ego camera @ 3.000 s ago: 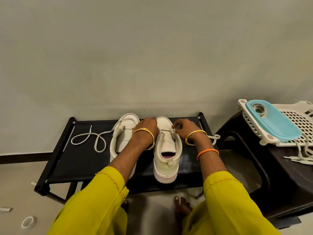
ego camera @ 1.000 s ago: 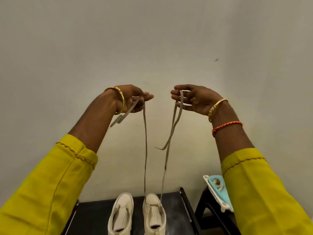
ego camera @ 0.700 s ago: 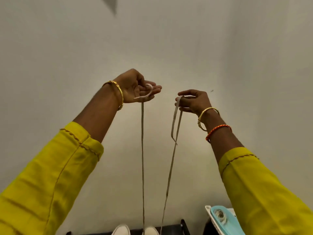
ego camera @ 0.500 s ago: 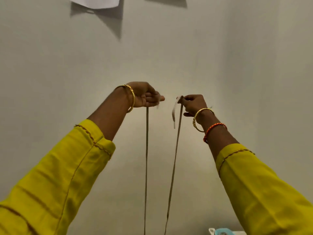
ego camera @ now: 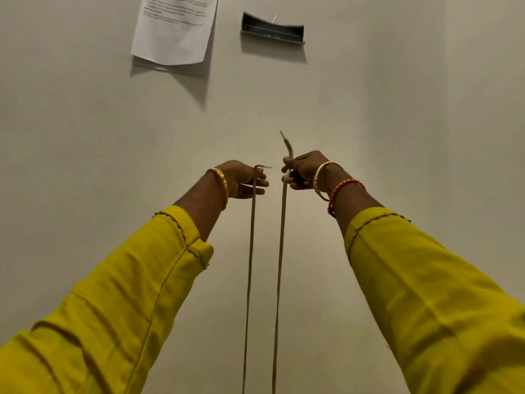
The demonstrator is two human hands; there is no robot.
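Both arms in yellow sleeves are raised in front of a pale wall. My left hand [ego camera: 241, 179] pinches the left end of a beige shoelace [ego camera: 249, 265], whose short tip sticks out to the right over the fingers. My right hand [ego camera: 302, 170] grips the other end of the lace, with its tip pointing up above the fist. Both strands hang straight and taut, side by side, down to the bottom edge of the view. The shoes below are out of view.
A white printed sheet of paper [ego camera: 174, 27] is fixed to the wall at the upper left. A dark, shallow wall holder [ego camera: 272, 29] sits to its right. The wall stands close behind my hands.
Since three seconds ago my hands left the shoe on the black rack and rose with the lace ends. Over the last second the view tilted up, the shoes dropped out, and the slack shortened.
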